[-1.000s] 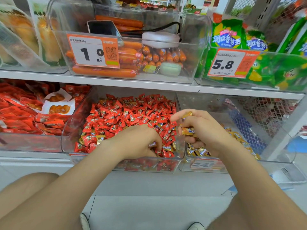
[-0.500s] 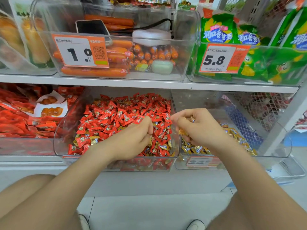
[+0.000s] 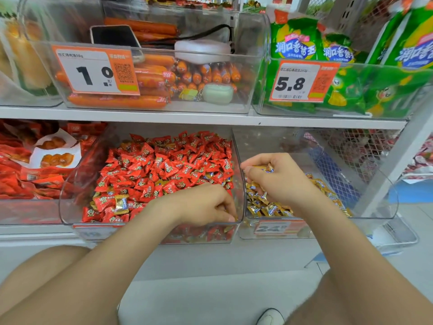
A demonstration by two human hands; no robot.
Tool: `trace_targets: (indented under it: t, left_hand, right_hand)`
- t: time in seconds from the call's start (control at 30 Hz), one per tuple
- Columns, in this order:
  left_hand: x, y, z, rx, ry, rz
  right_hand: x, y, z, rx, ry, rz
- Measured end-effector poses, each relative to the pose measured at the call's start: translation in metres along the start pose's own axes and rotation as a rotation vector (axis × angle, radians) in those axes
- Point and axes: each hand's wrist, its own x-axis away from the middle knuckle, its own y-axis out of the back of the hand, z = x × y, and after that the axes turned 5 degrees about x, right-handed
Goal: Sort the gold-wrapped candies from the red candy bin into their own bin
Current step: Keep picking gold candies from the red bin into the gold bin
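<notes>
The clear red candy bin (image 3: pixel 66 207) on the lower shelf is full of red-wrapped candies (image 3: pixel 164 165). A gold-wrapped candy (image 3: pixel 121 204) lies among them near the front left. My left hand (image 3: pixel 206 205) is down in this bin's front right corner, fingers curled, with a sliver of gold wrapper at the fingertips. To the right stands the clear gold candy bin (image 3: pixel 377 198) with a layer of gold candies (image 3: pixel 269 208). My right hand (image 3: pixel 276 177) hovers over that bin's left side and grips several gold candies.
The upper shelf (image 3: pixel 210 117) hangs just above both bins. It carries a sausage bin (image 3: pixel 243 66) with a phone (image 3: pixel 114 37) in it, and a bin of green snack bags (image 3: pixel 346 95). Red packets (image 3: pixel 28 174) fill the bin at left. My knees frame the floor below.
My left hand dropped from a raised pinch to the red bin's front right corner. My right hand stayed over the gold bin, still holding gold candies.
</notes>
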Motion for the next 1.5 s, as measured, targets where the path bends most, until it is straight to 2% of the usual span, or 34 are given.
trace_targets:
  t: [0.1, 0.2, 0.27, 0.37, 0.47, 0.6, 0.7, 0.8, 0.9, 1.03, 1.1, 1.2, 1.3, 1.37, 1.43, 1.5]
  left_hand:
    - [-0.004, 0.001, 0.000, -0.021, 0.029, 0.017]
    - [0.001, 0.004, -0.004, 0.050, 0.039, -0.038]
    - [0.008, 0.007, -0.009, 0.081, 0.027, -0.144]
    - [0.017, 0.009, -0.028, 0.199, -0.048, -0.411]
    - [0.012, 0.004, -0.059, 0.342, -0.133, -0.579]
    - [-0.032, -0.011, -0.094, 0.136, -0.163, -0.592]
    - [-0.082, -0.023, -0.105, 0.100, -0.026, -0.586]
    - [-0.116, -0.029, -0.106, 0.166, 0.109, -0.414]
    - [-0.110, -0.028, -0.108, 0.070, 0.096, -0.289]
    - [-0.055, -0.020, -0.098, -0.255, -0.161, -0.544]
    - [-0.019, -0.015, -0.082, -0.346, -0.222, -0.669]
    - [0.028, -0.001, -0.040, -0.390, -0.019, -0.713]
    - [0.065, 0.010, 0.007, -0.409, 0.361, -0.712]
    - [0.083, 0.014, 0.023, -0.398, 0.587, -0.737]
    - [0.093, 0.014, 0.030, -0.397, 0.757, -0.768]
    - [0.097, 0.014, 0.035, -0.383, 0.827, -0.765]
  right_hand:
    - [-0.003, 0.010, -0.012, 0.071, -0.072, 0.021]
    - [-0.005, 0.022, -0.025, 0.182, -0.153, 0.097]
    - [-0.007, 0.032, -0.036, 0.289, -0.154, 0.098]
    - [-0.011, 0.047, -0.054, 0.466, -0.145, 0.022]
    - [-0.011, 0.063, -0.069, 0.345, -0.177, -0.096]
    - [-0.011, 0.078, -0.091, -0.018, -0.239, -0.228]
    - [-0.010, 0.084, -0.105, -0.199, -0.247, -0.182]
    - [-0.004, 0.093, -0.104, -0.252, -0.232, -0.134]
    - [0.002, 0.097, -0.099, -0.174, -0.177, -0.196]
    - [0.014, 0.086, -0.075, 0.053, -0.078, -0.239]
    - [0.022, 0.072, -0.052, 0.161, 0.009, -0.209]
    - [0.035, 0.038, -0.013, 0.255, 0.164, -0.129]
    - [0.038, -0.008, 0.018, 0.343, 0.425, -0.070]
    - [0.029, -0.042, 0.027, 0.434, 0.531, 0.003]
    - [0.016, -0.073, 0.029, 0.598, 0.517, 0.076]
    - [0.002, -0.095, 0.034, 0.728, 0.398, 0.097]
